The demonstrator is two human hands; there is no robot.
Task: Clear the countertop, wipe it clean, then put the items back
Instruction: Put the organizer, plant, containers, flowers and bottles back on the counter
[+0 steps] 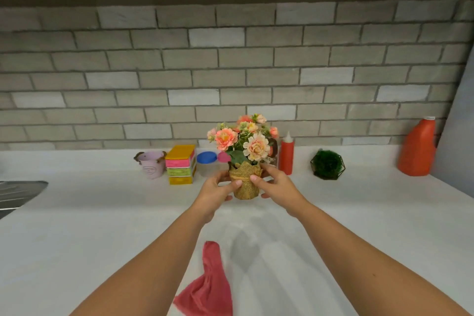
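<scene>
The left hand (218, 188) and the right hand (273, 183) hold the flower pot (243, 183) together, one hand on each side. The thumbs press on the front of the yellow paper wrap and the other fingers go around the sides. The pot is upright. It looks a little above the white countertop (359, 213) or just touching it; I cannot tell which. The pink and peach flowers (241, 137) stand above the hands.

Near the front edge of the countertop, between the two forearms, lies a red cloth (209, 287), crumpled, and no hand touches it.

Along the grey brick wall (230, 72) there is a row of things. At the left stands a small pink bucket (151, 164), and just beside it a stack of coloured sponges (180, 164). Next comes a clear container with a blue lid (206, 157), partly hidden behind the flowers. To the right of the flowers stands a red squeeze bottle (286, 155) with a white tip. Further right, well apart from it, is a green moss ball in a dark wire frame (327, 165). In the far right corner stands a big orange jug (418, 147) with a white cap. At the left edge a part of a metal sink (18, 194) is visible.
</scene>
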